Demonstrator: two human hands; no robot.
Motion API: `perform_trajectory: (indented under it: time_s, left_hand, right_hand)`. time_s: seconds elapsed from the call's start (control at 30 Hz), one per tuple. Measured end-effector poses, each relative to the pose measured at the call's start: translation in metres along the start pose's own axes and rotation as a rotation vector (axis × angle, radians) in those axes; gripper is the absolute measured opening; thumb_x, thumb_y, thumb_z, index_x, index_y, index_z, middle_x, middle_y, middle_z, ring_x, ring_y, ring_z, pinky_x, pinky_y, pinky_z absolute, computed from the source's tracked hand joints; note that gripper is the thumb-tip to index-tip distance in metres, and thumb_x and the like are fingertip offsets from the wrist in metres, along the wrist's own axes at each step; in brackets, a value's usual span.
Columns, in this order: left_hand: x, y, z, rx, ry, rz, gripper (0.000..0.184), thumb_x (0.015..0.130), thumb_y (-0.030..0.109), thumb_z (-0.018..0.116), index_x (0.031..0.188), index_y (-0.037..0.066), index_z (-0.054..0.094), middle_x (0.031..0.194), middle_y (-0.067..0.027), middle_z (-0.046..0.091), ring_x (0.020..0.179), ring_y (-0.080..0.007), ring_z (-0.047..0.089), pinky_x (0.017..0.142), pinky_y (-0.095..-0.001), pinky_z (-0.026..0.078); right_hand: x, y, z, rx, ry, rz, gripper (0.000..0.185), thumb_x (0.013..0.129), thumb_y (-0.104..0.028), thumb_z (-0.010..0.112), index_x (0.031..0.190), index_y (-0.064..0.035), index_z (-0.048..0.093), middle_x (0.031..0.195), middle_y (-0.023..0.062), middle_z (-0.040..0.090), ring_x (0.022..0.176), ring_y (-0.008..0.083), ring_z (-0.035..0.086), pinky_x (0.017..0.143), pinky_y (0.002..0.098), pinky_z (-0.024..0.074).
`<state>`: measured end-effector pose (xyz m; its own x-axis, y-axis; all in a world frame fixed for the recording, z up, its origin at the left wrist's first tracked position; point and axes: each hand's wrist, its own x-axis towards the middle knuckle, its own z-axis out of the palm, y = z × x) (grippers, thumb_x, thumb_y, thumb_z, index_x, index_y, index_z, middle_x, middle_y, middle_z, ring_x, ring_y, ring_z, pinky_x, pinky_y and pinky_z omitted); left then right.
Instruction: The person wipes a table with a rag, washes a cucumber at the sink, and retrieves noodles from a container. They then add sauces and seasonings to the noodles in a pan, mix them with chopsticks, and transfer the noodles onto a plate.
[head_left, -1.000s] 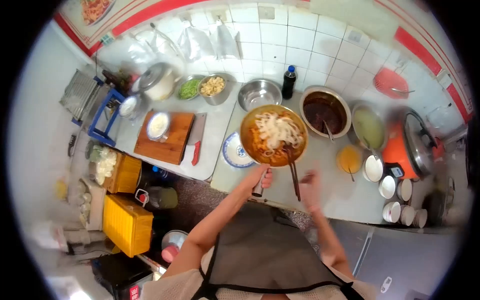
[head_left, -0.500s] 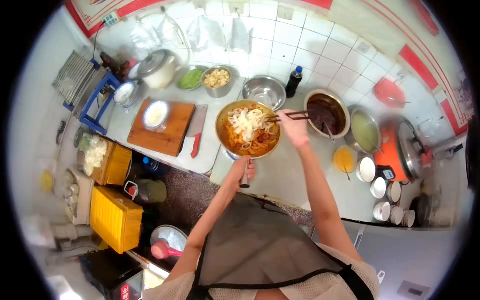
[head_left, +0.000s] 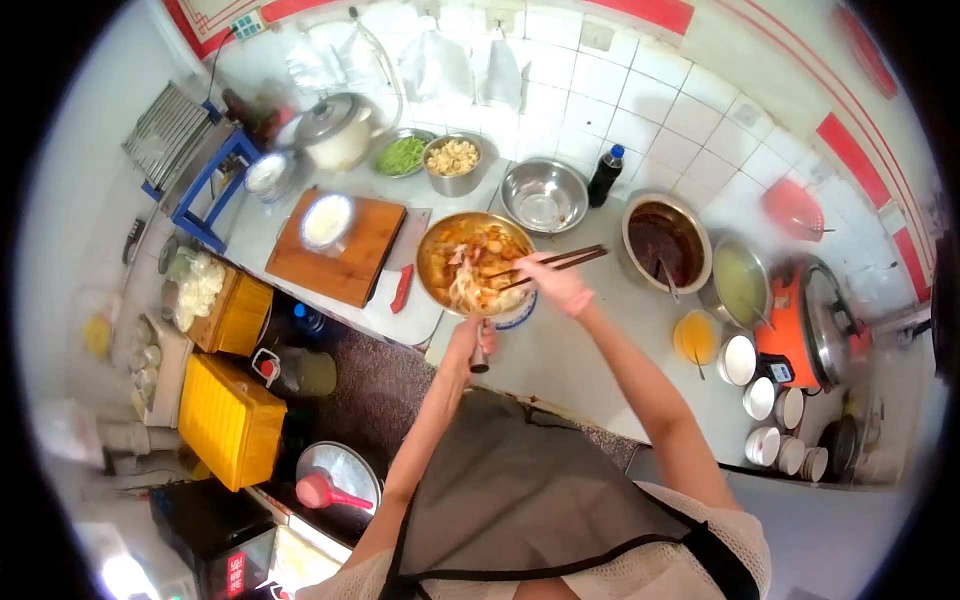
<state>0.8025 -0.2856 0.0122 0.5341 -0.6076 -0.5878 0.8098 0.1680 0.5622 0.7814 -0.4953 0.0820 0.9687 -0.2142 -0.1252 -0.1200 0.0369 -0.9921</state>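
Observation:
My left hand [head_left: 466,345] is closed around the handle of a round brass-coloured pan [head_left: 424,258], held just above the counter's front part. Pale noodles [head_left: 464,284] lie in orange-red sauce with chunks inside it. My right hand [head_left: 556,283] grips a pair of dark chopsticks [head_left: 588,256], whose tips reach into the pan's right side among the food. Partly covered by the pan, a blue-rimmed dish [head_left: 518,317] shows at its lower right. Behind the pan stands a steel bowl [head_left: 544,194].
Left lies a wooden cutting board [head_left: 345,268] bearing a white bowl [head_left: 327,220], beside a red-handled cleaver [head_left: 402,289]. A pot of dark sauce [head_left: 630,215], a dark bottle [head_left: 606,177] and an orange cooker [head_left: 783,325] stand right. Small white bowls [head_left: 758,398] line the right edge.
The pan has shifted left and tilted, uncovering more of the blue-rimmed dish. The noodles, heaped white on top before, now lie lower in the pan, mixed with sauce. The chopsticks have moved lower.

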Motion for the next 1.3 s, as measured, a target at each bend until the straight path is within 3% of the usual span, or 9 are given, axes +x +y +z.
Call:
perform_trajectory:
  time_s: [0.1, 0.17, 0.33, 0.47, 0.6, 0.73, 0.87, 0.9, 1.3]
  left_hand:
    - [-0.010, 0.000, 0.011, -0.064, -0.020, -0.042, 0.020, 0.095, 0.021, 0.043, 0.083, 0.004, 0.041, 0.064, -0.0014, 0.042, 0.046, -0.0105, 0.038, 0.040, -0.0251, 0.034]
    - [-0.014, -0.014, 0.024, -0.027, -0.010, -0.043, 0.020, 0.095, 0.020, 0.042, 0.083, 0.005, 0.041, 0.064, -0.0011, 0.041, 0.046, -0.0101, 0.037, 0.040, -0.0249, 0.033]
    - [-0.007, -0.001, 0.000, -0.238, -0.014, -0.007, 0.018, 0.094, 0.018, 0.041, 0.083, 0.004, 0.041, 0.063, -0.0020, 0.041, 0.048, -0.0108, 0.039, 0.041, -0.0265, 0.034]
    - [-0.024, -0.016, 0.037, 0.099, 0.024, -0.039, 0.018, 0.094, 0.018, 0.042, 0.081, 0.005, 0.041, 0.062, -0.0015, 0.040, 0.048, -0.0091, 0.038, 0.040, -0.0250, 0.033]
    - [-0.003, -0.007, -0.004, -0.130, -0.012, -0.020, 0.018, 0.094, 0.018, 0.043, 0.082, 0.004, 0.041, 0.063, -0.0020, 0.040, 0.047, -0.0105, 0.037, 0.042, -0.0273, 0.034]
    - [-0.024, -0.014, 0.040, 0.058, -0.033, -0.054, 0.018, 0.095, 0.019, 0.041, 0.083, 0.005, 0.040, 0.065, -0.0019, 0.041, 0.048, -0.0096, 0.036, 0.041, -0.0255, 0.033]
    - [-0.009, -0.003, 0.015, -0.121, -0.009, -0.001, 0.018, 0.094, 0.019, 0.043, 0.084, 0.004, 0.040, 0.065, -0.0021, 0.040, 0.048, -0.0104, 0.037, 0.042, -0.0267, 0.034]
    - [-0.008, -0.007, 0.015, -0.098, -0.026, -0.007, 0.018, 0.094, 0.019, 0.044, 0.084, 0.004, 0.041, 0.065, -0.0025, 0.041, 0.048, -0.0110, 0.038, 0.043, -0.0281, 0.034]
    - [-0.018, -0.010, 0.051, 0.081, 0.022, 0.011, 0.018, 0.092, 0.021, 0.043, 0.084, 0.005, 0.042, 0.065, -0.0030, 0.044, 0.047, -0.0113, 0.039, 0.043, -0.0276, 0.036]
  right_hand:
    - [0.018, 0.013, -0.030, 0.082, 0.297, 0.066, 0.024, 0.086, -0.021, 0.061, 0.093, 0.0022, 0.066, 0.089, 0.0073, 0.067, 0.077, 0.0140, 0.065, 0.071, 0.0265, 0.0539]
    - [0.018, 0.043, -0.010, -0.147, 0.208, -0.145, 0.024, 0.086, -0.020, 0.060, 0.092, 0.0021, 0.065, 0.089, 0.0096, 0.067, 0.075, 0.0170, 0.065, 0.069, 0.0285, 0.0540]
    - [-0.008, 0.008, -0.035, -0.034, 0.188, 0.112, 0.023, 0.086, -0.020, 0.061, 0.096, 0.0007, 0.064, 0.089, 0.0095, 0.067, 0.075, 0.0181, 0.066, 0.068, 0.0307, 0.0541]
    - [-0.012, 0.023, 0.010, 0.227, 0.305, 0.007, 0.020, 0.089, -0.018, 0.059, 0.096, -0.0001, 0.067, 0.083, 0.0067, 0.066, 0.074, 0.0139, 0.065, 0.067, 0.0271, 0.0534]
    - [-0.021, 0.012, -0.030, 0.138, 0.089, -0.007, 0.022, 0.086, -0.021, 0.064, 0.094, -0.0008, 0.066, 0.088, 0.0066, 0.066, 0.077, 0.0165, 0.066, 0.071, 0.0273, 0.0531]
    - [-0.011, 0.019, -0.003, 0.238, 0.326, 0.043, 0.022, 0.089, -0.019, 0.059, 0.101, -0.0013, 0.066, 0.089, 0.0072, 0.066, 0.081, 0.0167, 0.066, 0.067, 0.0268, 0.0544]
    - [-0.016, 0.006, -0.046, -0.040, 0.126, -0.070, 0.023, 0.089, -0.020, 0.058, 0.100, -0.0014, 0.066, 0.088, 0.0055, 0.065, 0.080, 0.0155, 0.066, 0.066, 0.0264, 0.0529]
    - [-0.012, 0.007, -0.050, 0.014, 0.304, -0.010, 0.024, 0.089, -0.021, 0.062, 0.102, -0.0012, 0.064, 0.091, 0.0077, 0.066, 0.077, 0.0143, 0.064, 0.067, 0.0260, 0.0518]
    - [-0.036, 0.032, -0.032, 0.356, 0.427, 0.044, 0.023, 0.091, -0.019, 0.053, 0.104, -0.0038, 0.063, 0.104, 0.0124, 0.063, 0.077, 0.0199, 0.066, 0.068, 0.0272, 0.0546]
